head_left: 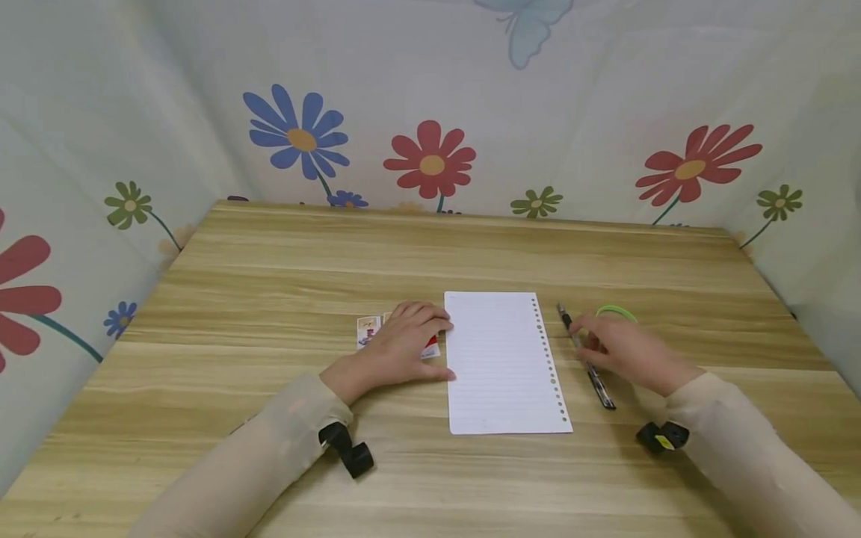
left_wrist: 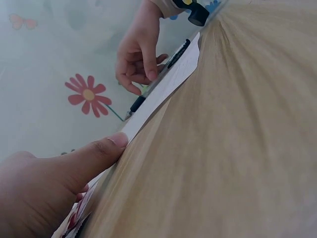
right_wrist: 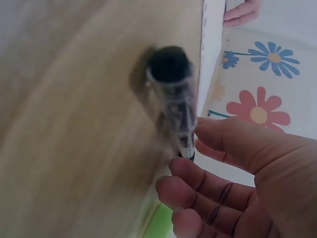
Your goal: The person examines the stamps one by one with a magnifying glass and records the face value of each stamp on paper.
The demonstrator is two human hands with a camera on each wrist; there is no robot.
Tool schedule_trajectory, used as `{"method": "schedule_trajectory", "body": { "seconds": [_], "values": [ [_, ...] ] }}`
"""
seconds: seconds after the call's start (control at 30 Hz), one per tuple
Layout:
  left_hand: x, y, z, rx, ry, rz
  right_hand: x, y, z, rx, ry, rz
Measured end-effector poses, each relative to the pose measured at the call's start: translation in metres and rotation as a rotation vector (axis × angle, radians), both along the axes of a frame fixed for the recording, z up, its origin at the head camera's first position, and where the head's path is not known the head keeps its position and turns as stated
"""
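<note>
We count one sheet (head_left: 501, 366) touched by the left hand (head_left: 402, 345), fingers relaxed, and one pen (head_left: 596, 382) at the right hand (head_left: 625, 350), whose grip, if any, we cannot tell.

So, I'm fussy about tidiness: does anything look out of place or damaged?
Nothing stands out: the paper shows no tear or spill, and the pen is slightly slanted beside it. The left hand partly hides the cards.

Light soft, even | shadows faint | right-wrist view: pen (right_wrist: 176, 104) blurred (tabletop (right_wrist: 69, 129) too)
</note>
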State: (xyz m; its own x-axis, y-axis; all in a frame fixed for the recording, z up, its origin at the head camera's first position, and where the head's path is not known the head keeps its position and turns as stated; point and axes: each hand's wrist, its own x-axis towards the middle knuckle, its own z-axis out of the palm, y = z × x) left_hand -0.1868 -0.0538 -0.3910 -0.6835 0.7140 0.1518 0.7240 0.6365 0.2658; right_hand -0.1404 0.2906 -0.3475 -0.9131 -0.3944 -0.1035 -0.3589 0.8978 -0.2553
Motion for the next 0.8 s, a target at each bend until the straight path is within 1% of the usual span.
{"method": "schedule_trajectory", "body": {
  "seconds": [0.1,0.17,0.4,0.53,0.63,0.73,0.8],
  "values": [
    [0.0,0.0,0.0,-0.003,-0.003,0.0,-0.001,0.0,-0.002,-0.003,-0.02,0.021],
    [0.0,0.0,0.0,-0.006,-0.004,0.0,-0.001,-0.001,-0.004,-0.007,-0.011,0.035],
    [-0.001,0.0,0.0,-0.013,-0.001,0.001,-0.001,-0.002,-0.007,-0.007,0.068,0.082],
    [-0.001,0.0,-0.001,-0.01,-0.006,0.001,-0.001,-0.003,-0.006,-0.018,0.07,0.086],
    [-0.001,0.0,-0.001,-0.007,-0.009,0.002,0.0,-0.004,-0.002,-0.041,0.038,0.059],
    [-0.001,0.0,-0.001,-0.008,-0.011,0.005,0.002,-0.006,0.006,-0.072,-0.001,0.012],
    [-0.001,0.0,0.0,-0.009,-0.009,0.007,0.003,-0.008,0.012,-0.076,0.006,-0.012]
  ]
}}
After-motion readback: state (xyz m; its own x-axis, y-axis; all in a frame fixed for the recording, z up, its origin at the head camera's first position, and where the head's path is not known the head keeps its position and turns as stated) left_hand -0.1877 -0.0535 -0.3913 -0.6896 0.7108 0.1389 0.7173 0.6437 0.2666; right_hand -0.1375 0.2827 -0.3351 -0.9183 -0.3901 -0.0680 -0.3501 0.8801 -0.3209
